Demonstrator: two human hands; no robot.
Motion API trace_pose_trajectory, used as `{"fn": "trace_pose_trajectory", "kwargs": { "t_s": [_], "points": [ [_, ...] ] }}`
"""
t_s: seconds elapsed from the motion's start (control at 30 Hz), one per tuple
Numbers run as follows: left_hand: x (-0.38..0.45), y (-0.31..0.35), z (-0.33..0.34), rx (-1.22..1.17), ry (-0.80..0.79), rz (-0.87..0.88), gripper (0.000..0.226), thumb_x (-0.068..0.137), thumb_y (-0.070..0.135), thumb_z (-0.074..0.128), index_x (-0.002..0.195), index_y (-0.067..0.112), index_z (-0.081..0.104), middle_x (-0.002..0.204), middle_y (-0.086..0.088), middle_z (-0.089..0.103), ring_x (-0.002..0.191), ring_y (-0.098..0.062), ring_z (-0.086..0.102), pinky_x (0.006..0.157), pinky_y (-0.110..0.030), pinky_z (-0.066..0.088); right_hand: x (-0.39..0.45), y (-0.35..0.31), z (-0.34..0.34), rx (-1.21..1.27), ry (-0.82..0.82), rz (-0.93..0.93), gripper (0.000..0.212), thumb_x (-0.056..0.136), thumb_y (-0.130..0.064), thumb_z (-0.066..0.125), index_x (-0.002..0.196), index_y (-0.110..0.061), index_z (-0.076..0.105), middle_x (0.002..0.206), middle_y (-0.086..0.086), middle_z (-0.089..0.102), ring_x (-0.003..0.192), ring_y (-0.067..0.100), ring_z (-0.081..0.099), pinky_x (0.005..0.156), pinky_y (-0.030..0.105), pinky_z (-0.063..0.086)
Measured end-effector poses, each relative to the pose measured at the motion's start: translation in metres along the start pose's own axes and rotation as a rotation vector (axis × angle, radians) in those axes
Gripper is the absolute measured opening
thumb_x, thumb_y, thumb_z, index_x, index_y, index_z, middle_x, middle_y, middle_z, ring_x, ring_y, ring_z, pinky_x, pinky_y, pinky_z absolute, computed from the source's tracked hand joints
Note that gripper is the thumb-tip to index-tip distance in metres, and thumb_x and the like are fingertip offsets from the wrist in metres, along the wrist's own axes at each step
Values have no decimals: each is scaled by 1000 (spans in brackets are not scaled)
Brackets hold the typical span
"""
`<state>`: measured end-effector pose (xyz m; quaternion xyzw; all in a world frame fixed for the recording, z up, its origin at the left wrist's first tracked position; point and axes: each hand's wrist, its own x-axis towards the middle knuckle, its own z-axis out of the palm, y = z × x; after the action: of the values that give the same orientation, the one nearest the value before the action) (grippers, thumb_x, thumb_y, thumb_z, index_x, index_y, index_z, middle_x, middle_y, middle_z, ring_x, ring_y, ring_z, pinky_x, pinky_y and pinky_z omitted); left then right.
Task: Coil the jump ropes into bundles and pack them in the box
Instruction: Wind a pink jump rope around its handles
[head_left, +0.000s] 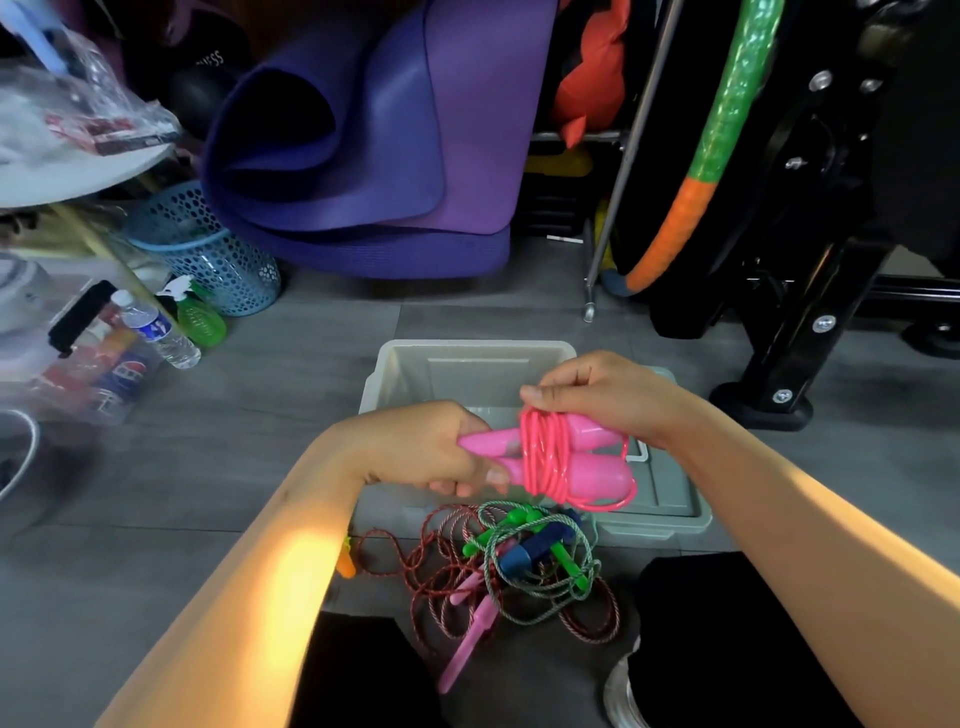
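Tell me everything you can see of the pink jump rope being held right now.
The pink jump rope has two glossy pink plastic-looking handles lying side by side, with thin bright pink cord wound many times around their middle; a loose loop hangs at the lower right. The left hand grips the handles' tapered ends, the right hand pinches cord at the top of the winding. It is held above the grey box, not inside it.

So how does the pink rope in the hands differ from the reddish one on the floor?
The pink rope is wound tightly around its two handles and held by the left hand and right hand; the reddish rope sprawls loose and tangled on the floor. The pink cord looks smooth, the reddish one braided. Neither is in the box yet.
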<state>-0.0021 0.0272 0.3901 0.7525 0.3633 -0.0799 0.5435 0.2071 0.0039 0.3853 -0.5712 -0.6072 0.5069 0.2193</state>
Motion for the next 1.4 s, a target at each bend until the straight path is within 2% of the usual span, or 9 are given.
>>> {"fn": "trace_pose_trajectory", "kwargs": {
  "t_s": [0.13, 0.3, 0.43, 0.53, 0.67, 0.8, 0.93, 1.2, 1.4],
  "points": [
    [-2, -8, -6, -172, 41, 63, 8, 91, 15, 59, 87, 13, 66, 58, 6, 56, 43, -2, 42, 41, -11, 31, -7, -3, -4, 355, -120, 72, 53, 73, -46, 54, 104, -4, 67, 85, 6, 72, 76, 14, 69, 69, 24, 56],
    [-2, -18, -9, -357, 62, 110, 13, 86, 23, 64, 89, 11, 66, 58, 4, 53, 43, -3, 37, 41, -12, 28, -11, 3, -3, 609, -199, 28, 84, 40, -60, 85, 105, -10, 68, 100, 13, 71, 88, 23, 69, 74, 30, 56],
    [2, -19, -9, -539, 110, 148, 22, 82, 26, 57, 90, 6, 63, 57, 4, 51, 42, -3, 32, 39, -13, 21, -4, 8, 3, 791, -203, -111, 103, 51, -63, 80, 126, 2, 52, 124, 19, 58, 114, 27, 54, 100, 34, 43],
    [5, -16, -8, -656, 124, 182, 24, 83, 27, 60, 91, 4, 62, 57, 2, 48, 42, -3, 30, 37, -12, 21, 2, 13, 10, 793, -213, -178, 94, 54, -66, 77, 121, -5, 51, 112, 12, 51, 96, 20, 47, 83, 27, 38],
    [8, -13, -7, -674, 142, 185, 23, 86, 27, 64, 92, 4, 61, 58, 2, 48, 43, -4, 31, 37, -12, 23, 3, 18, 19, 597, -88, -197, 67, 50, -60, 83, 97, -15, 67, 91, 7, 53, 84, 15, 46, 79, 27, 39],
    [11, -8, -3, -656, 211, 139, 27, 78, 30, 58, 91, 7, 61, 56, 3, 47, 43, -4, 32, 37, -12, 25, 5, 16, 22, 386, 33, -126, 80, 46, -79, 70, 96, -17, 63, 88, 6, 55, 85, 18, 48, 81, 30, 41],
    [14, -3, 1, -629, 289, 88, 28, 81, 35, 59, 91, 9, 61, 58, 3, 50, 44, -5, 34, 38, -12, 26, 6, 16, 29, 399, 122, -138, 45, 81, -53, 56, 93, -9, 60, 81, 11, 52, 73, 16, 45, 70, 25, 40],
    [26, 0, 6, -423, 483, 15, 18, 94, 28, 55, 89, 12, 61, 60, 3, 51, 43, -6, 38, 42, -16, 29, 7, 11, 37, 387, 375, 69, 36, 90, -35, 57, 63, -12, 60, 41, -7, 46, 40, 9, 29, 40, 16, 25],
    [28, -4, -3, -400, 614, -64, 24, 93, 33, 57, 87, 11, 64, 59, 4, 53, 45, -7, 40, 46, -18, 32, -2, 3, 28, 212, 192, 123, 18, 90, -34, 60, 88, -16, 62, 64, -5, 65, 42, 6, 46, 45, 20, 39]
  ]
}}
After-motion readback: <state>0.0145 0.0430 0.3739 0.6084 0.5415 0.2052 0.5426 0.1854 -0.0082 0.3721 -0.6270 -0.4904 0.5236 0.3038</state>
